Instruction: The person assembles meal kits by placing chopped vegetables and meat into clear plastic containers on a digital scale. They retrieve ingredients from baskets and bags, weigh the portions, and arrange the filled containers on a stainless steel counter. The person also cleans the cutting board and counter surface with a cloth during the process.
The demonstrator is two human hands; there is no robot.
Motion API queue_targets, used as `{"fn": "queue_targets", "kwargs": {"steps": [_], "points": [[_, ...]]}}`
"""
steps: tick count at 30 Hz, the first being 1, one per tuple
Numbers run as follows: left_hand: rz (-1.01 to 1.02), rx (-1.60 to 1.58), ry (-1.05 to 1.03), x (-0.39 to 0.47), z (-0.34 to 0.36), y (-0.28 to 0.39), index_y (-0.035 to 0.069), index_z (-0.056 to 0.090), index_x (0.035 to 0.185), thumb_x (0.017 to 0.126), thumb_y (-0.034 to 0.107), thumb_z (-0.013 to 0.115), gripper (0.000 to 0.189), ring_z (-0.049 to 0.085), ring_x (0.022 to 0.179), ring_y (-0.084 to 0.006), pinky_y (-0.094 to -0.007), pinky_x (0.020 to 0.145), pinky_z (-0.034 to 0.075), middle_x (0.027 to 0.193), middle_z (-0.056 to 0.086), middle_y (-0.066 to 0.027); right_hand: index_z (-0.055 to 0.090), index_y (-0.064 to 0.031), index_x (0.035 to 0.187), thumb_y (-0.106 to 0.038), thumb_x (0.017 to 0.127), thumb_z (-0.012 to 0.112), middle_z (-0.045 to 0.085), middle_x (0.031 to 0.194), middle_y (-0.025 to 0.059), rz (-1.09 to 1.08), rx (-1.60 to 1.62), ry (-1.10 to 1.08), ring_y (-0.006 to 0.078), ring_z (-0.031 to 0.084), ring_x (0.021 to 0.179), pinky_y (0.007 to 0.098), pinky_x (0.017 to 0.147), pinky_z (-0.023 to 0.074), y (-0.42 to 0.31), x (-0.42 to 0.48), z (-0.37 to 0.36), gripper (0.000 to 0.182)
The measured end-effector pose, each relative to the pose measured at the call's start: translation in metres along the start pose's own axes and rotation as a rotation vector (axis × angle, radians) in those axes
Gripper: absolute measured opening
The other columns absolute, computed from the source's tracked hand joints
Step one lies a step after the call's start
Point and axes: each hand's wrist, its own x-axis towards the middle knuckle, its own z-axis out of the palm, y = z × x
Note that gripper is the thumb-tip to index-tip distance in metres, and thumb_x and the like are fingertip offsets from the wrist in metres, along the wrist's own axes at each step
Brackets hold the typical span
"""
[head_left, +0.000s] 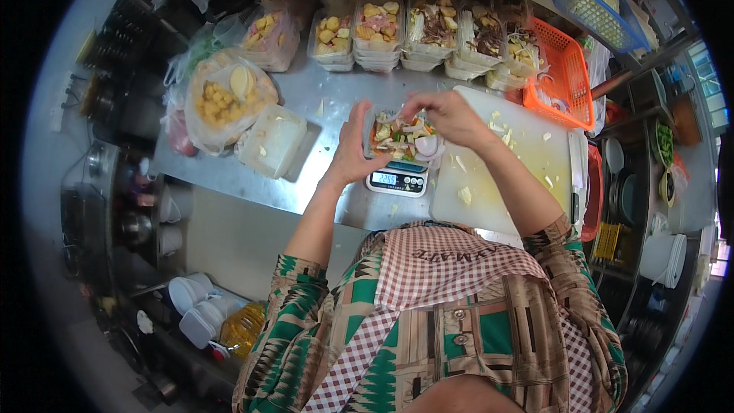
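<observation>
A clear plastic container (367, 140) of mixed cut vegetables and sliced onion (426, 145) stands on a white digital kitchen scale (397, 182) with a lit display. My left hand (351, 152) cups the container's left side, its thumb along the near rim and its fingers spread at the far corner. Over the container's far right part is my right hand (450, 117), fingers bent together near a pale onion strip (390, 117). Whether those fingertips pinch anything is unclear. Below the right forearm lies a white cutting board (519, 178) with scattered vegetable bits.
Stacked food-filled containers (378, 26) line the counter's back. Leftward are a bag of yellow cubes (221, 103) and a nearly bare plastic tub (275, 143). An orange basket (559, 69) stands beyond the board. A knife (577, 172) lies along the board's right edge.
</observation>
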Motion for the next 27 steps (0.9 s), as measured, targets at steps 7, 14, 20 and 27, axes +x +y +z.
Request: {"fn": "queue_targets", "kwargs": {"steps": [7,14,20,27], "points": [[0.059,-0.114,0.120,0.008,-0.014,-0.003,0.002,0.035,0.143,0.081,0.020,0.069,0.074,0.040,0.135,-0.0345,-0.0394,0.111,0.031,0.144,0.042,-0.0215,0.066,-0.0019,0.100,0.002,0.083,0.053,0.066,0.084,0.0082,0.204,-0.003,0.279,0.0121,0.061,0.078,0.0271,0.072,0.0491,0.050,-0.060,-0.007,0.021],[0.155,0.052,0.048,0.036,0.003,0.013,0.003,0.053,0.130,0.092,0.020,0.056,0.042,0.043,0.131,-0.0376,-0.0431,0.109,0.034,0.135,0.053,-0.0184,0.061,-0.0020,0.093,0.001,0.075,0.065,0.059,0.081,0.0082,0.207,-0.133,0.217,0.0179,0.058,0.069,0.0303,0.065,0.0490,0.045,-0.084,0.019,0.018],[0.288,0.184,-0.103,0.049,0.018,0.006,0.005,0.054,0.130,0.095,0.022,0.051,0.039,0.040,0.134,-0.0346,-0.0417,0.112,0.031,0.137,0.052,-0.0151,0.060,-0.0022,0.088,-0.002,0.072,0.070,0.060,0.086,0.0120,0.028,-0.226,0.173,0.0259,0.060,0.078,0.0348,0.071,0.0498,0.039,-0.066,0.037,0.018],[0.360,0.493,-0.269,0.039,0.036,0.007,0.017,0.042,0.143,0.096,0.035,0.046,0.050,0.031,0.139,-0.0345,-0.0578,0.113,0.016,0.149,0.038,-0.0114,0.059,-0.0028,0.087,-0.012,0.074,0.068,0.061,0.088,0.0159,-0.097,-0.603,0.233,0.0349,0.061,0.084,0.0414,0.071,0.0513,0.068,-0.045,0.076,0.018]]}}
